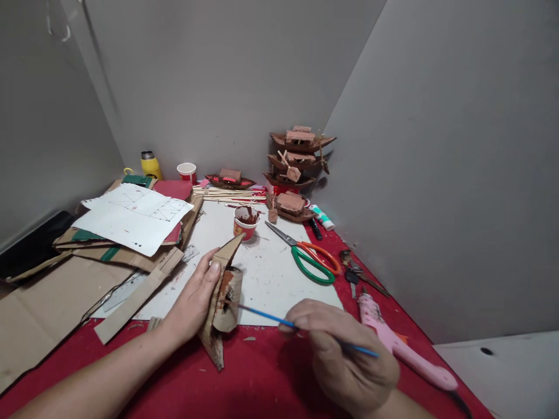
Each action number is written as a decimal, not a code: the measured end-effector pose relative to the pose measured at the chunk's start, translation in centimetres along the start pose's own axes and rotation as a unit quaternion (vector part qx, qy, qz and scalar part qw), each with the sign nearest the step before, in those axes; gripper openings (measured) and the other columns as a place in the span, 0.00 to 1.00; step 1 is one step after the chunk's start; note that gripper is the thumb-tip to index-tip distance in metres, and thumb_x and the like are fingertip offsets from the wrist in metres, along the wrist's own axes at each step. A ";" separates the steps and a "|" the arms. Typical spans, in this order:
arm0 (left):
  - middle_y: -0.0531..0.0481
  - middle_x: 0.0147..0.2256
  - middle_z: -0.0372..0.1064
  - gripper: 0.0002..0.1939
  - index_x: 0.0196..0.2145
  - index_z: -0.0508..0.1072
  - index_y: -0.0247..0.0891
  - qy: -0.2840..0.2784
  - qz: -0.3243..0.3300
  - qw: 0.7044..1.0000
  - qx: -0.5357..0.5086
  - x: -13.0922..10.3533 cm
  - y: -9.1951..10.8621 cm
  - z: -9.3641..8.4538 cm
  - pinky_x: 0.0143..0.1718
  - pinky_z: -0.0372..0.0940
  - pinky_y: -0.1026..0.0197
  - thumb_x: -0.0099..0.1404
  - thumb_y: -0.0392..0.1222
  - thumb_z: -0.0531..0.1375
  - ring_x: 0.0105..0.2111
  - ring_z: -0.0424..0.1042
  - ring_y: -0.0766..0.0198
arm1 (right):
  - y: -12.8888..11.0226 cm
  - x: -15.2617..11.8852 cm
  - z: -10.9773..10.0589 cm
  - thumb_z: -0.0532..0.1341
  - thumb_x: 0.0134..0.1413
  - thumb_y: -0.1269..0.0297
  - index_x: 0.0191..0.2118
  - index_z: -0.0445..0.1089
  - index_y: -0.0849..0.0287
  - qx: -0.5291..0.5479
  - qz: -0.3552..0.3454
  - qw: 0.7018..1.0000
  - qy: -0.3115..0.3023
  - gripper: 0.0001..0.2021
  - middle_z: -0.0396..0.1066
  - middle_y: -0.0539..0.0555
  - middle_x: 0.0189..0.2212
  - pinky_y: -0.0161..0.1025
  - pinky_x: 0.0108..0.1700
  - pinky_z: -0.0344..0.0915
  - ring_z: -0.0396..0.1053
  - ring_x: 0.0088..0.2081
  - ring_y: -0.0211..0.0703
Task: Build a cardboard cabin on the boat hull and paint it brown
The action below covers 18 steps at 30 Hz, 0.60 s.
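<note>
My left hand grips a cardboard boat by its hull, holding it tilted on its side above the table's near part. A rounded cardboard cabin is fixed to the boat, with reddish-brown paint on part of it. In my right hand is a thin blue paintbrush, pinched between thumb and fingers. The brush tip touches or nearly touches the opening at the cabin's painted side. Behind the boat stands a paper cup with brown paint inside.
Green-and-orange scissors lie right of the cup. A pink glue gun rests at the right edge. Finished brown boats are stacked at the back; cardboard and a drawn sheet cover the left. Sticks lie behind the cup.
</note>
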State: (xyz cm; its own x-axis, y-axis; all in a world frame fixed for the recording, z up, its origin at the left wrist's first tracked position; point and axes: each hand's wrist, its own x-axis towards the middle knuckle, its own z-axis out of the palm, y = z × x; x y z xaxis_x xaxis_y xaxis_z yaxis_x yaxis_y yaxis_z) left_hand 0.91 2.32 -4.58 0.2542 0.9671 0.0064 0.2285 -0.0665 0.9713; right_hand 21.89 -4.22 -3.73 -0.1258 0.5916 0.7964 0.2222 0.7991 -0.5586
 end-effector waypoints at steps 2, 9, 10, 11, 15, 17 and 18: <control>0.47 0.64 0.61 0.30 0.64 0.59 0.41 -0.008 0.010 1.000 -0.005 0.0 0.0 0.1 0.67 0.47 0.54 0.72 0.59 0.45 0.65 0.56 0.55 | 0.4 -0.6 -0.2 0.56 0.63 0.76 0.46 0.71 0.56 -0.016 0.016 0.999 0.044 0.11 0.76 0.53 0.30 0.40 0.32 0.72 0.75 0.31 0.43; 0.45 0.63 0.61 0.29 0.64 0.58 0.40 -0.011 0.018 1.000 -0.007 0.1 -0.2 0.1 0.67 0.46 0.54 0.72 0.59 0.45 0.64 0.56 0.56 | -0.1 0.3 0.3 0.54 0.67 0.70 0.43 0.72 0.57 -0.062 -0.008 0.998 0.010 0.08 0.75 0.55 0.27 0.41 0.30 0.74 0.76 0.29 0.44; 0.46 0.63 0.61 0.30 0.64 0.59 0.41 -0.006 0.011 1.000 -0.003 0.1 -0.2 0.1 0.66 0.47 0.54 0.72 0.59 0.45 0.64 0.56 0.56 | -0.4 0.6 0.4 0.54 0.67 0.70 0.42 0.71 0.57 -0.057 -0.012 0.998 -0.006 0.08 0.75 0.54 0.26 0.40 0.30 0.73 0.75 0.28 0.43; 0.46 0.63 0.61 0.30 0.64 0.59 0.41 0.000 0.007 1.000 0.001 0.1 -0.2 0.0 0.66 0.48 0.55 0.72 0.59 0.45 0.64 0.57 0.56 | -0.5 0.7 0.6 0.53 0.67 0.70 0.40 0.71 0.57 -0.049 -0.014 0.998 -0.023 0.09 0.74 0.54 0.25 0.39 0.29 0.73 0.74 0.27 0.42; 0.46 0.62 0.63 0.29 0.63 0.60 0.41 0.003 0.007 1.000 -0.001 0.0 -0.2 -0.1 0.65 0.50 0.55 0.72 0.59 0.46 0.63 0.58 0.55 | -0.6 0.5 0.7 0.53 0.67 0.69 0.39 0.71 0.58 -0.028 -0.005 0.999 -0.042 0.09 0.73 0.54 0.24 0.38 0.28 0.72 0.73 0.26 0.41; 0.47 0.62 0.63 0.28 0.63 0.60 0.42 0.001 0.008 1.000 -0.003 -0.1 -0.2 0.0 0.65 0.50 0.55 0.72 0.58 0.46 0.63 0.59 0.56 | -0.3 0.1 0.5 0.54 0.67 0.70 0.42 0.71 0.58 -0.021 0.000 1.000 -0.013 0.09 0.74 0.54 0.27 0.39 0.30 0.73 0.74 0.28 0.42; 0.47 0.62 0.63 0.28 0.63 0.60 0.41 0.001 0.010 1.000 -0.004 -0.1 -0.1 0.0 0.65 0.50 0.56 0.72 0.58 0.46 0.63 0.59 0.56 | -0.1 -0.1 0.4 0.54 0.66 0.71 0.44 0.71 0.57 -0.022 0.000 1.000 0.003 0.09 0.74 0.55 0.28 0.40 0.31 0.73 0.75 0.30 0.43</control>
State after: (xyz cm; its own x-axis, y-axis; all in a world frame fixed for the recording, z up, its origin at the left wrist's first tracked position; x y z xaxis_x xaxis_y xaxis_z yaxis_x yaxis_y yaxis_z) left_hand 0.86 2.27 -4.71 0.2575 0.9659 0.0258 0.2163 -0.0836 0.9727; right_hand 21.44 -4.34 -3.82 -0.1203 0.5910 0.7977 0.2638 0.7937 -0.5482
